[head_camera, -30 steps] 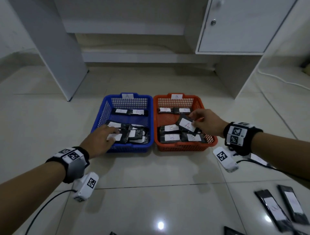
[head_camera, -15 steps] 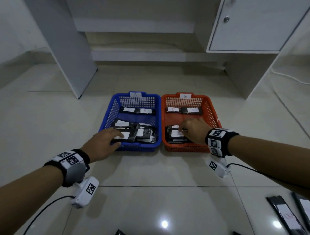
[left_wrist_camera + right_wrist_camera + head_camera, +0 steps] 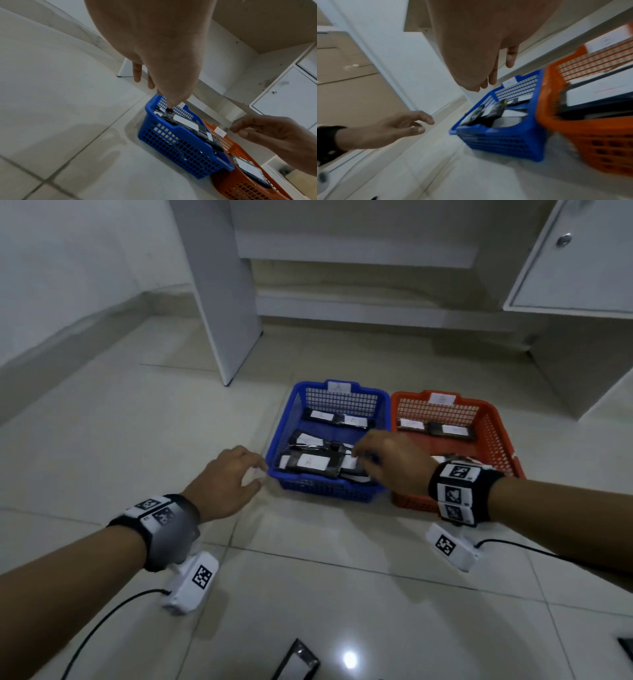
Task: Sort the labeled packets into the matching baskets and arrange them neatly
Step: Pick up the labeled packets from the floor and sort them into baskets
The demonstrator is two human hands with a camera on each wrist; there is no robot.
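Note:
The blue basket [image 3: 322, 491], tagged A, holds several black packets with white labels [image 3: 310, 462], the near ones in a loose pile. Beside it on the right, the orange basket [image 3: 496, 433], tagged B, holds more packets [image 3: 435, 428]. My right hand [image 3: 363, 460] hovers over the near right part of the blue basket, fingers stretched down toward the pile with nothing in them. My left hand [image 3: 255, 472] hangs relaxed just outside the basket's near left corner, empty. In the right wrist view, the right hand [image 3: 491, 81] is above the blue basket [image 3: 501, 142].
Baskets stand on a glossy tiled floor under a white desk. A desk panel [image 3: 222, 302] rises behind left, a cabinet door [image 3: 565, 268] behind right. Loose packets lie near me, one at the bottom middle [image 3: 298, 660], another at the right edge [image 3: 627, 648]. Wrist cables trail below both arms.
My right hand has swung from the orange basket across to the blue one. My left hand has drawn out of the blue basket to its left corner. The view has shifted left.

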